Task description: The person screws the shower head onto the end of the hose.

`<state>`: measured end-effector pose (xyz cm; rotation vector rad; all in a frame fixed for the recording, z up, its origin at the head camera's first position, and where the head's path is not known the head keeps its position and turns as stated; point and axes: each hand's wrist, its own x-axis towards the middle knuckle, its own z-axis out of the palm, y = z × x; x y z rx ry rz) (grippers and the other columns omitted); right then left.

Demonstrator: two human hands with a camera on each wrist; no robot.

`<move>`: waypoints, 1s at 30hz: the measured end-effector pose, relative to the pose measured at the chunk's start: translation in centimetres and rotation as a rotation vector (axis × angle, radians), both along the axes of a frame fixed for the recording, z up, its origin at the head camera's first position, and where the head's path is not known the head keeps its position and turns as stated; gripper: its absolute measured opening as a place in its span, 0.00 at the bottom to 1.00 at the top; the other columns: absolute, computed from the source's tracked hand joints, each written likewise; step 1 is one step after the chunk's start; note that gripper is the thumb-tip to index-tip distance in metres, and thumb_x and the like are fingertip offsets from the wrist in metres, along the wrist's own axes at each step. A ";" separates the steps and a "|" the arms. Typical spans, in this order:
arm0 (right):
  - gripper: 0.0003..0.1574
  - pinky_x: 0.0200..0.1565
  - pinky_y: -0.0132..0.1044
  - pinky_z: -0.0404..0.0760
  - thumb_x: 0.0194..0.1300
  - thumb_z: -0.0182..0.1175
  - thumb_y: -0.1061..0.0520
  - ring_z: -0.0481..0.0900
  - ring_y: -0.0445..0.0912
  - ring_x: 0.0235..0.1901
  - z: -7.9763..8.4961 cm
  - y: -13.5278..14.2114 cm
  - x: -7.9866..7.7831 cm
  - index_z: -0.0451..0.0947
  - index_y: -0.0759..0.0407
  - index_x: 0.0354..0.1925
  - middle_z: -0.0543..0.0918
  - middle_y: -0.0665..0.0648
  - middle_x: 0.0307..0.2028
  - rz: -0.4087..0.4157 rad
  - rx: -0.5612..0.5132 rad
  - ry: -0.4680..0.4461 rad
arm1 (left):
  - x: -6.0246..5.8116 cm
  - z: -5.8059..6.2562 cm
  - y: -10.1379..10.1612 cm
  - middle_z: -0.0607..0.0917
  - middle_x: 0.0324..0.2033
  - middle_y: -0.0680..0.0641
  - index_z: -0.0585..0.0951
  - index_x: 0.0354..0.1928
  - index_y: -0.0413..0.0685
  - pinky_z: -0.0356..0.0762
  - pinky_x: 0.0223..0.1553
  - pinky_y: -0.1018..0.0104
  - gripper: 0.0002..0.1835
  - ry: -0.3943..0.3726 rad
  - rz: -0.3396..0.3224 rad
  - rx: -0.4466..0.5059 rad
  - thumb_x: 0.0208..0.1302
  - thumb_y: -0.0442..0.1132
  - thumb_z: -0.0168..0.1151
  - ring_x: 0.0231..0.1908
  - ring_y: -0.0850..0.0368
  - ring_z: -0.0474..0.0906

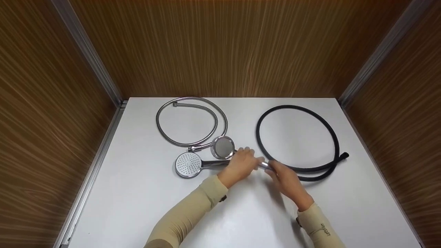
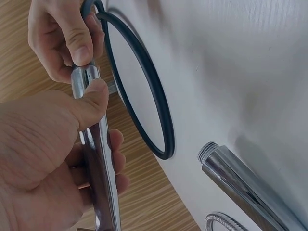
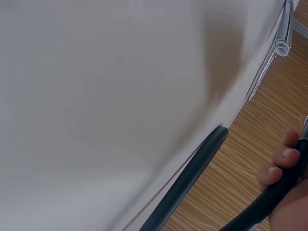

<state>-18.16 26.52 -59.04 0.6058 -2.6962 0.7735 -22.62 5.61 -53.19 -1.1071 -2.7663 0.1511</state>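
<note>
My left hand (image 1: pixel 242 161) grips the chrome handle (image 2: pixel 103 178) of a shower head (image 1: pixel 223 147), whose round grey disc with a chrome rim points left. Its thumb lies along the upper end of the handle, by a chrome fitting (image 2: pixel 85 79). That fitting sits at the end of a black hose (image 1: pixel 297 107), which my right hand (image 1: pixel 286 179) holds close to the fitting. Fitting and handle are in line; whether their threads engage is hidden. A second shower head (image 1: pixel 188 165) with a dotted white face lies nearby, its handle's threaded end (image 2: pixel 208 151) bare.
A coiled metal hose (image 1: pixel 157 120) lies at the back left of the white table (image 1: pixel 137 206). The black hose loops over the right half, its free end (image 1: pixel 344 156) pointing right. Wood-grain panels (image 1: pixel 220 48) with metal edges enclose the back and sides.
</note>
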 end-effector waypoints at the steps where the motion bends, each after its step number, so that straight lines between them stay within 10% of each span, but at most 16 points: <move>1: 0.09 0.37 0.42 0.81 0.74 0.66 0.58 0.76 0.41 0.32 0.0 0.0 0.0 0.79 0.56 0.50 0.81 0.48 0.34 0.002 -0.003 0.003 | 0.0 0.0 0.0 0.88 0.40 0.52 0.84 0.57 0.72 0.76 0.45 0.64 0.15 -0.006 -0.001 0.001 0.70 0.53 0.65 0.42 0.56 0.81; 30: 0.10 0.40 0.53 0.84 0.73 0.67 0.55 0.84 0.52 0.32 -1.6 -0.2 -0.4 0.79 0.59 0.47 0.85 0.55 0.32 -0.080 0.033 -0.142 | -2.2 -3.5 0.7 0.89 0.41 0.52 0.81 0.59 0.73 0.78 0.47 0.63 0.15 -0.057 -0.083 -0.065 0.72 0.51 0.64 0.44 0.55 0.81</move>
